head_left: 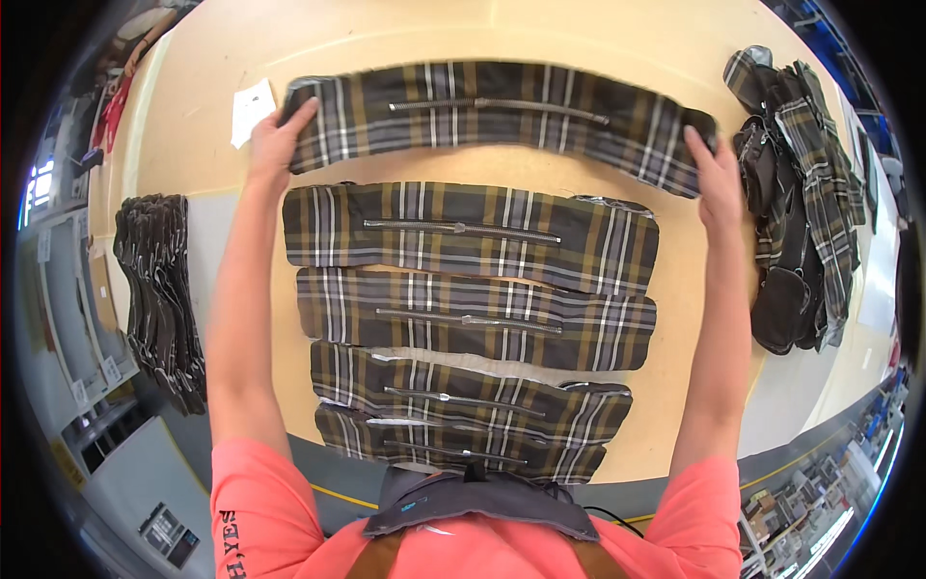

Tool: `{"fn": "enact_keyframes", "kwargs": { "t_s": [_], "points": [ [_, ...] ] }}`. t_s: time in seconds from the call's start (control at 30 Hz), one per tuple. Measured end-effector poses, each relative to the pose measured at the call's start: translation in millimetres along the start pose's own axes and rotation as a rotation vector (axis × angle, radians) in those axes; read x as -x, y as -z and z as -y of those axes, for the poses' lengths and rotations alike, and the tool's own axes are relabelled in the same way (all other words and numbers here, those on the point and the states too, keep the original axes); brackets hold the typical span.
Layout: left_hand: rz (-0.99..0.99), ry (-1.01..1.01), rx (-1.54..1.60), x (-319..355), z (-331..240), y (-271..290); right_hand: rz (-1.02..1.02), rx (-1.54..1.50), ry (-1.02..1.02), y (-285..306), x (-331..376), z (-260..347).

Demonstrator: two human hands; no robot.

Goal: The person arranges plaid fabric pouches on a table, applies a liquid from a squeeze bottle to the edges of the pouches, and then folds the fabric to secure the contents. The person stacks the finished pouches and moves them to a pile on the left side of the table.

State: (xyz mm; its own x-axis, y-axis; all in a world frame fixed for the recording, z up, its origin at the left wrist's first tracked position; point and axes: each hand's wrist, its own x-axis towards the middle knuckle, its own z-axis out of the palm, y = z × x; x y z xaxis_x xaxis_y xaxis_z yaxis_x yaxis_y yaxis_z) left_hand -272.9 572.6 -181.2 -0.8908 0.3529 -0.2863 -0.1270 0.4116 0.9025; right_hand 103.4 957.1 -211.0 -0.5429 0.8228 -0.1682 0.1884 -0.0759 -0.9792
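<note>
Between my two hands stretches a long plaid fabric panel in black, olive and white, with a zipper along its middle. My left hand grips its left end, thumb on top. At the right end my right hand pinches the cloth, fingers partly hidden beneath. Closer to me several similar zippered panels lie in rows: one plaid panel just below the held one, another under that. The nearest panels overlap close to my body.
A stack of dark fabric pieces lies at the table's left. Plaid and black bag parts are heaped at the right. A white paper lies beyond my left hand on the tan table. Another person's arm shows at the far left.
</note>
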Motion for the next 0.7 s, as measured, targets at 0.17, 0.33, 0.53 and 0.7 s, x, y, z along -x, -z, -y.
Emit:
{"fn": "enact_keyframes", "kwargs": {
  "t_s": [0.17,0.33,0.53,0.7],
  "points": [
    [0.084,0.176,-0.008,73,-18,42,0.08,-0.079,-0.24,13,90,35],
    [0.001,0.213,-0.198,101,72,56,0.003,0.448,-0.096,-5,142,-29],
    [0.095,0.181,-0.062,87,71,68,0.088,-0.016,-0.479,-12,131,3],
    [0.09,0.188,0.017,132,28,90,0.051,-0.148,-0.372,5,169,33]
  ]
}}
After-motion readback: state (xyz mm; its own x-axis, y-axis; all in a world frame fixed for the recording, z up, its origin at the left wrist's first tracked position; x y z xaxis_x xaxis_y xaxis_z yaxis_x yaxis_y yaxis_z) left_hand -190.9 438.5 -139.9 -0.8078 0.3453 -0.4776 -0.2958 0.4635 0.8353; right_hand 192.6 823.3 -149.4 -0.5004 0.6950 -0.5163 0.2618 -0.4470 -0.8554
